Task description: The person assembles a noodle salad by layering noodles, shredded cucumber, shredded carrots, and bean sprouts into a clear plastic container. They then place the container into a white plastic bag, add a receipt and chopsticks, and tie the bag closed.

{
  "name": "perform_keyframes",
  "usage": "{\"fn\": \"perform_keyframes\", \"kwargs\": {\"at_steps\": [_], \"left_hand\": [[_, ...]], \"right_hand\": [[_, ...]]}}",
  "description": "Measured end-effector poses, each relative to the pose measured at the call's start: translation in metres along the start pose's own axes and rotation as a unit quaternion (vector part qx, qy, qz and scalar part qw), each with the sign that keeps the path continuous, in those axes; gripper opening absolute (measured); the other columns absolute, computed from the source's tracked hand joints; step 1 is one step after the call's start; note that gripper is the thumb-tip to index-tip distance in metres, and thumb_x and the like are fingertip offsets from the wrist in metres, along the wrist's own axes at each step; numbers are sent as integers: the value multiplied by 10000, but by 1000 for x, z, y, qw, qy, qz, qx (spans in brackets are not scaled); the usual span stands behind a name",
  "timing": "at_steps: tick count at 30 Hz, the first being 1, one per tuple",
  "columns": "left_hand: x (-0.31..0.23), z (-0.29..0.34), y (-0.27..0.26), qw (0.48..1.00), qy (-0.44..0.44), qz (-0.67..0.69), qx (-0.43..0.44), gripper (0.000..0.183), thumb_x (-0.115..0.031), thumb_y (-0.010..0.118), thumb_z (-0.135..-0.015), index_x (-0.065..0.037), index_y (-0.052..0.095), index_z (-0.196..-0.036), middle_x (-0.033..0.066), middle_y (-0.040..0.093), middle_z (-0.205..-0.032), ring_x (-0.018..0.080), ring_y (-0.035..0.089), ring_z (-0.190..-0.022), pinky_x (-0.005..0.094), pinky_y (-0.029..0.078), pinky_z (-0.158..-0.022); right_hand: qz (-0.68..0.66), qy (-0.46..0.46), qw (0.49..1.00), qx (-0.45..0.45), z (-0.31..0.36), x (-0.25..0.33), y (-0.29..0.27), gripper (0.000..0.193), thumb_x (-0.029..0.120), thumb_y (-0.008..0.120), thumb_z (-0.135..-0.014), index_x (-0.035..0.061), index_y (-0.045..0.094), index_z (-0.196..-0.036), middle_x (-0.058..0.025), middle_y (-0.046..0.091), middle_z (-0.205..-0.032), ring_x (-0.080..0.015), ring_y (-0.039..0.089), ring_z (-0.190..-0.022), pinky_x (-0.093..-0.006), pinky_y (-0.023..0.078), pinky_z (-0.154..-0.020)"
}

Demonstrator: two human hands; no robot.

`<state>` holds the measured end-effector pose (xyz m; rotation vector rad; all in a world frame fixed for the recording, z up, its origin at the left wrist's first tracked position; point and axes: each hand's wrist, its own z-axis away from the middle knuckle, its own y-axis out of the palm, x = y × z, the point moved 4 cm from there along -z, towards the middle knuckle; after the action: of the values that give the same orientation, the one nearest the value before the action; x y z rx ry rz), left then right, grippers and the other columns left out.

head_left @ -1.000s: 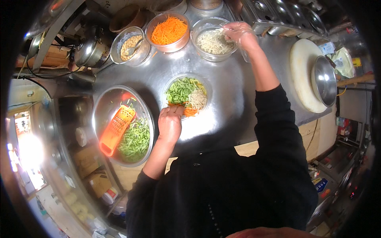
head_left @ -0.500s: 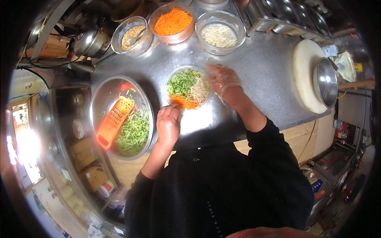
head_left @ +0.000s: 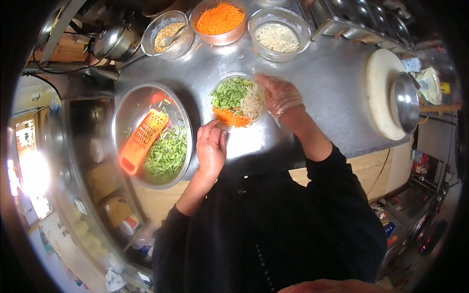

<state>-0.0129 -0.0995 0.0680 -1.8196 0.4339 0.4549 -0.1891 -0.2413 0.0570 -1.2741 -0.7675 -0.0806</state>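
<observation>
A clear round bowl (head_left: 213, 91) stands on the steel counter in front of me, with green shreds (head_left: 229, 93), pale sprouts (head_left: 252, 101) and orange carrot shreds (head_left: 231, 117) in separate areas. At its near left edge, my left hand (head_left: 211, 146) is bare, its fingers curled together on the rim beside the carrot. My right hand (head_left: 282, 95), in a clear plastic glove, is at the bowl's far right edge next to the sprouts. Its fingers point left and are blurred; whether anything is in them cannot be made out.
On the left, a large steel bowl (head_left: 117, 113) holds an orange grater (head_left: 143, 141) and green shreds. Along the back stand bowls of chopped nuts with a spoon (head_left: 168, 38), carrot shreds (head_left: 220, 18) and pale shreds (head_left: 277, 38). A round white board (head_left: 378, 93) and a steel bowl (head_left: 406, 102) are right.
The whole view has shifted slightly, with the counter's things a little higher and to the right. Both hands stay at the clear bowl's edges; its contents look the same.
</observation>
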Motion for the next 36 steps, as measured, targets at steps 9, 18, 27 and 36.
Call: {"fn": "perform_keyframes", "kwargs": {"at_steps": [9, 18, 27, 36], "left_hand": [[13, -12, 20, 997, 54, -28, 57, 139, -43, 678, -700, -61, 671, -838, 75, 591, -821, 274, 578, -823, 399, 475, -741], [8, -9, 7, 998, -59, 18, 13, 286, -67, 718, -732, -32, 618, -997, 152, 582, -1062, 345, 557, -1005, 416, 463, -874], [20, -8, 21, 997, -73, 31, 25, 627, -38, 594, -837, 57, 294, -1379, 270, 324, -1427, 428, 306, -1334, 458, 270, -1109], [46, 40, 53, 751, -437, 495, 13, 147, -173, 558, -958, -26, 570, -952, 16, 611, -880, 92, 552, -776, 256, 505, -767]], "right_hand": [[-53, -86, 995, 16, -2, 6, 1, 263, 114, 560, -839, 120, 629, -1093, -126, 652, -990, -330, 615, -900, -417, 497, -794], [110, -288, 951, 37, 6, 51, 35, 358, 197, 568, -832, 136, 597, -1184, -33, 577, -1236, -291, 500, -1176, -445, 372, -1028], [154, -303, 937, 85, -15, 60, 52, 491, 327, 543, -887, 125, 498, -1333, -66, 396, -1459, -286, 299, -1384, -483, 96, -1167], [149, -361, 913, 120, -15, 71, 49, 443, 387, 476, -923, 149, 543, -1290, -55, 474, -1394, -262, 339, -1361, -467, 124, -1165]]}}
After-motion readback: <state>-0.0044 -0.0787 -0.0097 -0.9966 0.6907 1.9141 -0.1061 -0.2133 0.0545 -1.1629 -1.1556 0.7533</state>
